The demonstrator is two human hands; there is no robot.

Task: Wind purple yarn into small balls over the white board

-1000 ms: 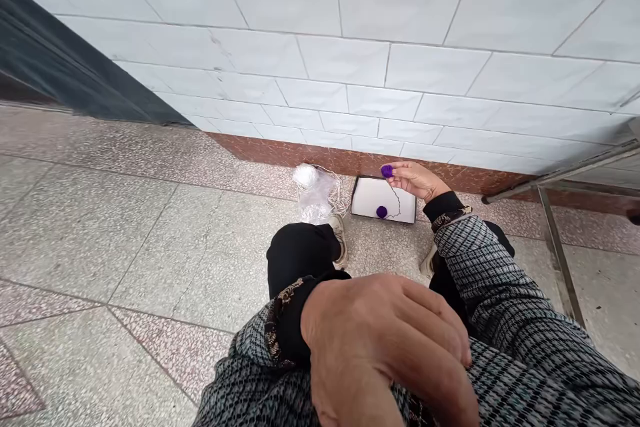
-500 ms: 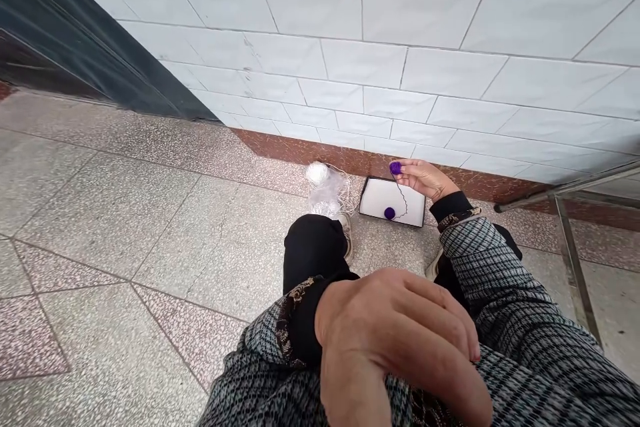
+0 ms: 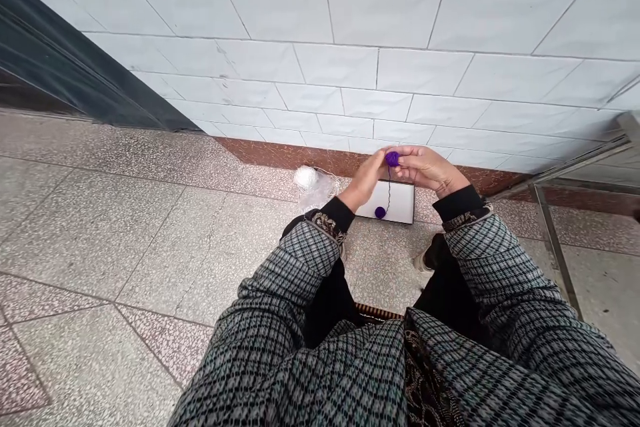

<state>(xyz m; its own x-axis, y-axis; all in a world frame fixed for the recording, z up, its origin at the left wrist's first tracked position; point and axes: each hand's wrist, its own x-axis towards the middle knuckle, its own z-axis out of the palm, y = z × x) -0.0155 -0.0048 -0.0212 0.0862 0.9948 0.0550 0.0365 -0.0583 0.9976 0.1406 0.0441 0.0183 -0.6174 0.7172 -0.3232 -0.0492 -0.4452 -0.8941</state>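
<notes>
A small purple yarn bundle [image 3: 392, 159] is held up between my hands, over a shallow white box with a dark rim [image 3: 407, 195]. My right hand [image 3: 427, 168] pinches it from the right with thumb and fingers. From the left, my left hand [image 3: 366, 181] meets it with closed fingertips, its finger pads partly hidden. A purple strand [image 3: 389, 188] hangs from the bundle down to a dark purple yarn ball [image 3: 381, 212], which rests in the box near its front edge.
Left of the box lie a white yarn ball [image 3: 305, 177] and a clear plastic bag [image 3: 320, 192] with loose white yarn. A tiled wall [image 3: 350, 67] rises behind. A metal frame [image 3: 555, 240] stands on the right, a dark hanging sheet [image 3: 90, 67] at upper left.
My left hand has moved from close to the camera forward to the purple yarn bundle. My right hand still holds the bundle. The view has shifted slightly right.
</notes>
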